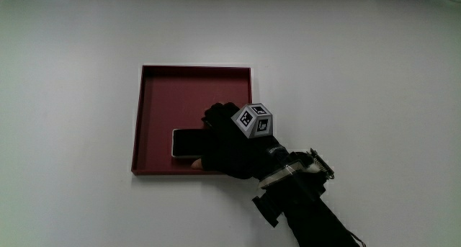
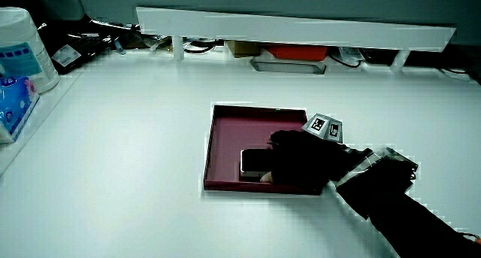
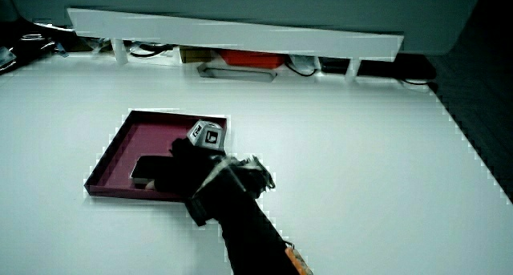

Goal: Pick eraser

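The eraser (image 1: 189,142) lies flat in the tray (image 1: 155,96), near the wall closest to the person, its long axis along that wall. The hand (image 1: 230,142) covers one end; whether the fingers are clamped cannot be told.

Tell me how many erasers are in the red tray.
1: the eraser lies in the red tray, near the wall closest to the person, partly under the hand. The hand might hide others.

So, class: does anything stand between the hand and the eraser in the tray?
Nothing visible does. The hand is already in the red tray, right on the dark eraser.
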Available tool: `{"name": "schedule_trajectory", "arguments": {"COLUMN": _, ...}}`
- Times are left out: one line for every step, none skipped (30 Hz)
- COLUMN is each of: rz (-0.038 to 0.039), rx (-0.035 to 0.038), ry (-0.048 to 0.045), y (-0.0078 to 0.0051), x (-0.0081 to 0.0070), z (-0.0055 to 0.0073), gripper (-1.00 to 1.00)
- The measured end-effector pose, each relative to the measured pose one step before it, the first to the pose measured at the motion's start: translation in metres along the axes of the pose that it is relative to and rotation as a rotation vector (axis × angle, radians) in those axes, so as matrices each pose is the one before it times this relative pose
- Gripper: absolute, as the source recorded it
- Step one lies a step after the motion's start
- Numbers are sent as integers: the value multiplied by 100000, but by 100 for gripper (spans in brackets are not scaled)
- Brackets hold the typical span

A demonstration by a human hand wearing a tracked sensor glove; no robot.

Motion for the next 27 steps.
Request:
{"name": "schedule_trajectory", "arguments": {"rz": 716, "rx": 209, "ry": 241, "y": -88, "x": -97, "z": 89, "gripper": 24}}
{"name": "schedule_trajectory", "arguments": {"rz": 310, "rx": 4, "ry": -7, "y": 39, "x": 35, "z": -29, "gripper": 28}}
{"name": "schedule_trajectory", "arguments": {"rz": -71, "rx": 1637, "ry": -892, "y": 38, "x": 65, "z": -93, "gripper": 32}}
{"name": "schedule_trajectory", "arguments": {"rz": 2210, "rx": 189, "ry": 1510, "y": -129, "x": -169, "z": 49, "gripper": 36}}
{"name": "schedule_trajectory", "arguments": {"rz": -695, "rx": 2342, "ry": -1607, "y": 33, "x": 44, "z": -75, "gripper": 40}}
{"name": "schedule_trajectory", "arguments": {"rz": 1117, "rx": 396, "ry": 901, "y": -107, "x": -140, "z": 46, "gripper": 44}}
{"name": "schedule_trajectory", "arguments": {"rz": 124, "rx": 1589, "ry": 191, "y": -27, "x": 17, "z": -43, "gripper": 48}}
{"name": "schedule_trajectory", "arguments": {"rz": 1502, "rx": 244, "ry": 387, "y": -174, "x": -240, "z": 108, "gripper": 52}}
{"name": "schedule_trajectory", "arguments": {"rz": 297, "rx": 916, "ry": -1060, "y": 212, "x": 325, "z": -352, "gripper": 56}}
{"name": "schedule_trajectory", "arguments": {"rz": 267, "rx": 913, "ry": -401, "y": -154, "x": -207, "z": 135, "gripper": 60}}
{"name": "schedule_trajectory", "arguments": {"rz": 652, "rx": 1985, "ry": -312, "y": -102, "x": -105, "z": 91, "gripper": 64}}
{"name": "schedule_trajectory", "arguments": {"rz": -57, "rx": -120, "ry": 533, "y": -10, "x": -4, "z": -57, "gripper": 68}}
{"name": "schedule_trajectory", "arguments": {"rz": 535, "rx": 40, "ry": 539, "y": -151, "x": -223, "z": 144, "gripper": 72}}
{"name": "schedule_trajectory", "arguments": {"rz": -21, "rx": 342, "ry": -1035, "y": 172, "x": 237, "z": -250, "gripper": 76}}
{"name": "schedule_trajectory", "arguments": {"rz": 353, "rx": 1089, "ry": -194, "y": -105, "x": -128, "z": 99, "gripper": 80}}
{"name": "schedule_trajectory", "arguments": {"rz": -675, "rx": -1513, "ry": 1263, "y": 208, "x": 355, "z": -307, "gripper": 84}}
{"name": "schedule_trajectory", "arguments": {"rz": 591, "rx": 1406, "ry": -76, "y": -163, "x": -194, "z": 181, "gripper": 88}}
{"name": "schedule_trajectory", "arguments": {"rz": 532, "rx": -1134, "ry": 2060, "y": -26, "x": -34, "z": 16, "gripper": 92}}
{"name": "schedule_trajectory", "arguments": {"rz": -88, "rx": 397, "ry": -1686, "y": 27, "x": 71, "z": -82, "gripper": 96}}
{"name": "schedule_trajectory", "arguments": {"rz": 1483, "rx": 23, "ry": 593, "y": -135, "x": -239, "z": 166, "gripper": 100}}
{"name": "schedule_trajectory", "arguments": {"rz": -878, "rx": 160, "ry": -583, "y": 88, "x": 167, "z": -156, "gripper": 100}}
{"name": "schedule_trajectory", "arguments": {"rz": 688, "rx": 328, "ry": 6, "y": 6, "x": 21, "z": -33, "gripper": 100}}
{"name": "schedule_trajectory", "arguments": {"rz": 375, "rx": 838, "ry": -331, "y": -126, "x": -148, "z": 154, "gripper": 100}}
{"name": "schedule_trajectory", "arguments": {"rz": 737, "rx": -331, "ry": 823, "y": 81, "x": 183, "z": -120, "gripper": 100}}
{"name": "schedule_trajectory", "arguments": {"rz": -617, "rx": 261, "ry": 549, "y": -229, "x": -326, "z": 340, "gripper": 100}}
{"name": "schedule_trajectory", "arguments": {"rz": 91, "rx": -459, "ry": 1227, "y": 67, "x": 155, "z": -84, "gripper": 100}}
{"name": "schedule_trajectory", "arguments": {"rz": 1798, "rx": -154, "ry": 667, "y": -146, "x": -196, "z": 205, "gripper": 100}}
